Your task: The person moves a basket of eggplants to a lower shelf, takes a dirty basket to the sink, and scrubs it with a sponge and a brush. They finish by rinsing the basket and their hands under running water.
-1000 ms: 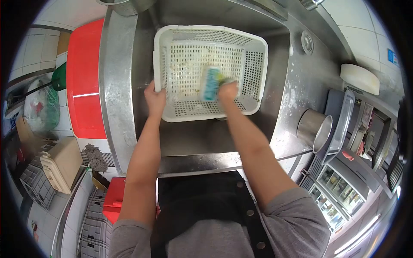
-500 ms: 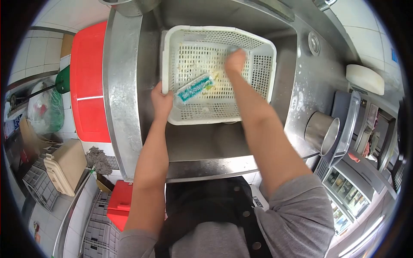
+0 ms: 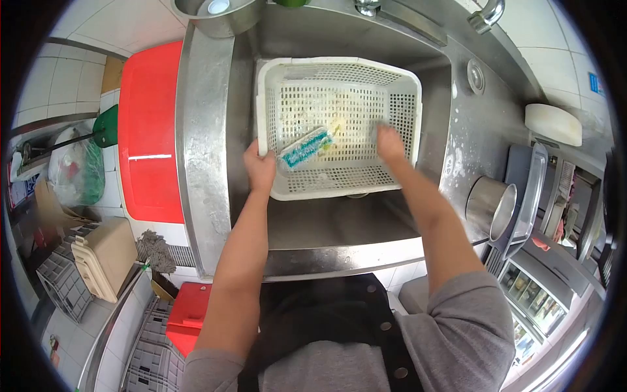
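Note:
A white perforated plastic basket [image 3: 262,104] sits in the metal sink, with yellowish bits on its bottom. My left hand [image 3: 260,170] grips its left rim near the lower corner. Inside the basket, toward the right, is my right hand [image 3: 390,142], blurred, its fingers closed; what they hold, if anything, is too small to make out. A brush with teal bristles and a pale edge [image 3: 307,149] lies slantwise on the basket's bottom between my hands, touched by neither. Small green scraps rest beside it.
Around the basket is the metal sink [image 3: 339,225]. A faucet [image 3: 486,16] is at the upper right, a metal pot [image 3: 486,202] and a white round block [image 3: 553,124] on the right. A metal bowl [image 3: 225,23] stands at the upper left, beyond a red lid [image 3: 151,130].
My right hand has moved to the right and lower inside the basket. The whole view has shifted, so the basket, my left hand and the surroundings appear slightly lower and farther right.

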Available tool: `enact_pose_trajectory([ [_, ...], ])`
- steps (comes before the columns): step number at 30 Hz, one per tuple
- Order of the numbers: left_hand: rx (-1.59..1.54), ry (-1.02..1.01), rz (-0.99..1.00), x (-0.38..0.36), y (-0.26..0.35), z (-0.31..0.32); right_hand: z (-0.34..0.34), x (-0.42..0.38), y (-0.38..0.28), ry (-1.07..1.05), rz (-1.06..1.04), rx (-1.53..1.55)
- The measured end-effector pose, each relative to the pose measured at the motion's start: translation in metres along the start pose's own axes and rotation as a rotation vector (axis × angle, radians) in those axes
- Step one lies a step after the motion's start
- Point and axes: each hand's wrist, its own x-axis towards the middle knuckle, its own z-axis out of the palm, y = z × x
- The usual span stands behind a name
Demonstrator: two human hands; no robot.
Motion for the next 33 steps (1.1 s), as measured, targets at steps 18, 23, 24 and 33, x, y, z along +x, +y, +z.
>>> enact_pose_trajectory([
  [18, 0.073, -0.088, -0.024, 0.005, -0.007, -0.007, -0.032, 0.115, -0.237, 0.368, 0.015, 0.565],
  [23, -0.004, -0.102, -0.119, 0.002, -0.005, -0.007, -0.04, 0.115, -0.195, 0.469, -0.266, 0.426],
  [24, -0.053, -0.1, -0.085, 0.001, 0.001, -0.005, -0.048, 0.107, -0.17, 0.465, -0.145, 0.473],
  [33, -0.171, -0.2, -0.149, -0.012, 0.047, -0.01, -0.006, 0.0, -0.005, -0.299, -0.017, 0.528],
])
